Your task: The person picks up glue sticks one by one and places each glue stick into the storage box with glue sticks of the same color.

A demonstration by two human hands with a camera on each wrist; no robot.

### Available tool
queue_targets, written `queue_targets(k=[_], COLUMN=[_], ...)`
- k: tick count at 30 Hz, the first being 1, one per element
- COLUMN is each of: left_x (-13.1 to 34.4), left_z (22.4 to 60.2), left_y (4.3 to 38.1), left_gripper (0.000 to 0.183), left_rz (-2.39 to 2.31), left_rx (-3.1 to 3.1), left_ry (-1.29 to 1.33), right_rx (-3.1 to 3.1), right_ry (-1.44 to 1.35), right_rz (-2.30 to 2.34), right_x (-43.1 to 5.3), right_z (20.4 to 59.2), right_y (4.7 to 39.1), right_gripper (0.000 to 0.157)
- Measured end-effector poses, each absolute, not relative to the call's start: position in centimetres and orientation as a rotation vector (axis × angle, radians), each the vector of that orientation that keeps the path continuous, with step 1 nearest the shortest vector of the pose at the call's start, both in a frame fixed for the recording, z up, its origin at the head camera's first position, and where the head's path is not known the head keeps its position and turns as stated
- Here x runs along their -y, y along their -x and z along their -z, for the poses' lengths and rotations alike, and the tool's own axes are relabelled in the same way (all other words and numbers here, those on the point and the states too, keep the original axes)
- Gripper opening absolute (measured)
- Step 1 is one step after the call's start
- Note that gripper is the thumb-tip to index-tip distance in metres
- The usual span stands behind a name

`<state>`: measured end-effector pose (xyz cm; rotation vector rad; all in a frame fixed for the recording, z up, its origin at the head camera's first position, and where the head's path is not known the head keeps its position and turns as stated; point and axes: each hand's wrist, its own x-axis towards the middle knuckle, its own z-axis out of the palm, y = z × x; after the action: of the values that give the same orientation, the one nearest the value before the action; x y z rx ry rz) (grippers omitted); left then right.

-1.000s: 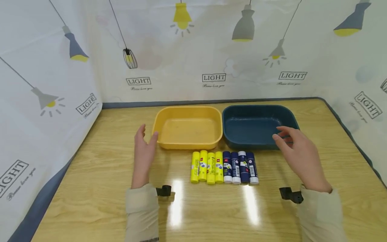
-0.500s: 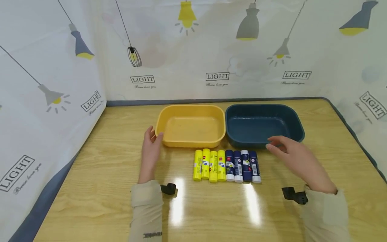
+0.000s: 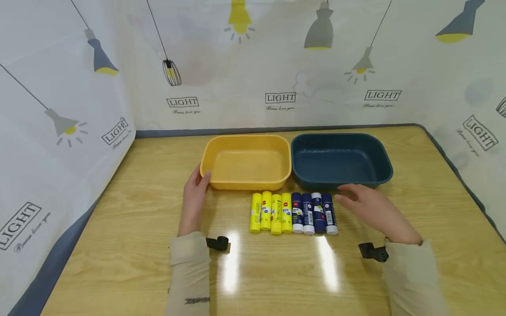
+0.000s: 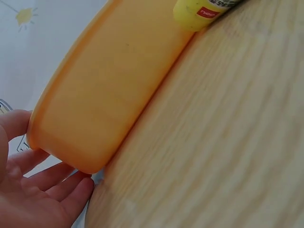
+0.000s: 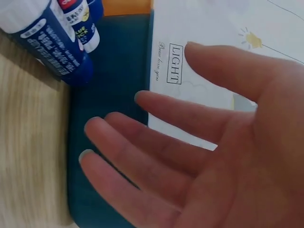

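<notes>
My left hand (image 3: 193, 197) is at the left front corner of the yellow plastic bin (image 3: 247, 183). In the left wrist view its fingers (image 4: 61, 185) lie along the bin's outer end wall, with another digit at the rim. My right hand (image 3: 365, 206), fingers extended and holding nothing, is just right of the row of glue sticks and before the dark blue bin (image 3: 341, 182). Several yellow glue sticks (image 3: 271, 213) and several navy ones (image 3: 314, 213) lie side by side in front of the bins. In the right wrist view the nearest navy glue stick (image 5: 54, 45) is beyond the fingertips.
Both bins stand side by side on the wood-grain table (image 3: 138, 263) with nothing inside them. Behind and beside the table hangs a white cloth (image 3: 233, 79) printed with lamps. Black camera mounts (image 3: 373, 252) sit at both wrists.
My left hand has come in to the yellow bin's corner. The right hand has moved left and lower, from over the dark blue bin to beside the navy glue sticks.
</notes>
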<state>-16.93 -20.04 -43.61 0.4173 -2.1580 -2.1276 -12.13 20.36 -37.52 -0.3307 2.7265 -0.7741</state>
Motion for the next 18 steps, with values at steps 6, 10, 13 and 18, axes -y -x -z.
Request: queue_targets(k=[6, 10, 13, 18], left_x=[20.2, 20.4, 20.4, 20.5], left_z=[44.1, 44.6, 44.8, 44.8], left_y=[17.0, 17.1, 17.2, 17.1], left_gripper=[0.055, 0.059, 0.061, 0.059], left_rz=[2.192, 2.170, 2.174, 2.189], left_rx=[2.105, 2.141, 2.142, 2.122], left_ry=[-0.448, -0.489, -0.498, -0.483], right_rx=[-2.732, -2.735, -2.717, -2.637], right_ry=[0.264, 0.224, 0.190, 0.129], right_rz=[0.748, 0.709, 0.695, 0.789], right_x=[-20.1, -19.8, -19.7, -19.8], right_z=[38.3, 38.9, 39.3, 40.1], right_y=[12.2, 12.4, 12.8, 13.5], right_gripper=[0.070, 0.069, 0.065, 0.063])
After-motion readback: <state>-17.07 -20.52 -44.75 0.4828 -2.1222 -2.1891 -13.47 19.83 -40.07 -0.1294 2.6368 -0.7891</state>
